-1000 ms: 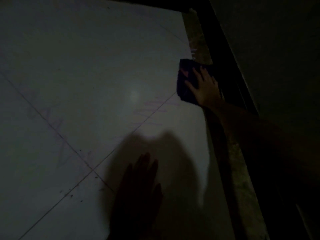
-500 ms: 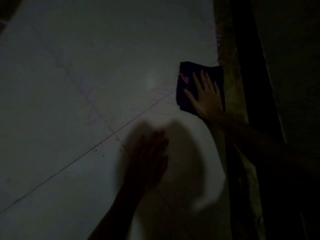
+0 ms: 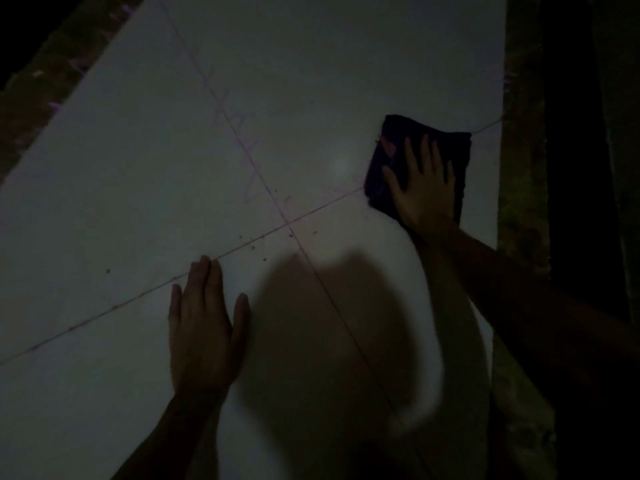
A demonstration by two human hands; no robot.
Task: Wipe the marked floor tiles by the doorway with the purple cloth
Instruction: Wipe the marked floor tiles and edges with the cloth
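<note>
Pale floor tiles (image 3: 121, 188), dim light. Near: left hand (image 3: 204, 327) flat on a tile, fingers straight, grasping nothing, fingertips at a grout line. Dark specks near the grout crossing (image 3: 289, 225). Farther right: right hand (image 3: 424, 188) spread flat, pressing the purple cloth (image 3: 446, 147) to the floor. Faint purple scribbles (image 3: 239, 147) left of the cloth. Dark threshold strip (image 3: 519, 168) along the right edge.

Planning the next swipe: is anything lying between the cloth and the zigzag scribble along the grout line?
Nothing visible blocks it. Bare tile lies between the purple cloth under the right hand and the scribble. The left hand rests nearer, off that path.
</note>
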